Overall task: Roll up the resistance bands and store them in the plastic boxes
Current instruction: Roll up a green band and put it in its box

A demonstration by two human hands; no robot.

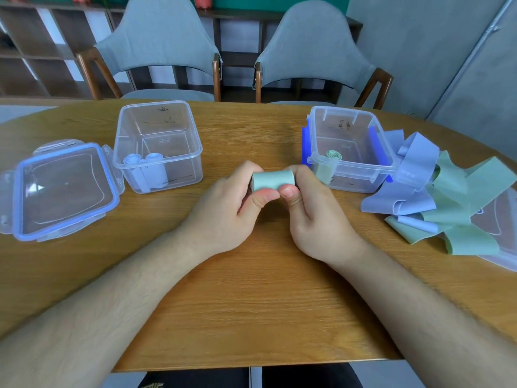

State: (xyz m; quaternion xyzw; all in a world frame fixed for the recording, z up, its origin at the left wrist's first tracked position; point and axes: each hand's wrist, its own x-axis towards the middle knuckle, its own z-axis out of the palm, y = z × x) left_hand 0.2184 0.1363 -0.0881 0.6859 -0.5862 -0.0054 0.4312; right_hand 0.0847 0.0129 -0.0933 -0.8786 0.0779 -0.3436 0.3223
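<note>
The counter (251,303) carries all items. A pile of loose bands (436,197), lilac and green, lies unrolled at its right side, partly over a second lid. This pile is judged to be most of the work left.

The left box (167,159) is open and holds lilac rolls (148,169). Its lid (61,191) lies beside it. The right box (352,166) is open and holds one stored green roll (333,154).

The left hand (223,208) and right hand (316,217) meet mid-counter, between the boxes. The fingers (246,170) and thumbs of both are curled round a fully wound green band roll (272,179). It probably goes into the right box next.

Dark marker marks (165,114) on each box's far wall are illegible. An embossed stamp (164,141) in the left box floor is unreadable.
</note>
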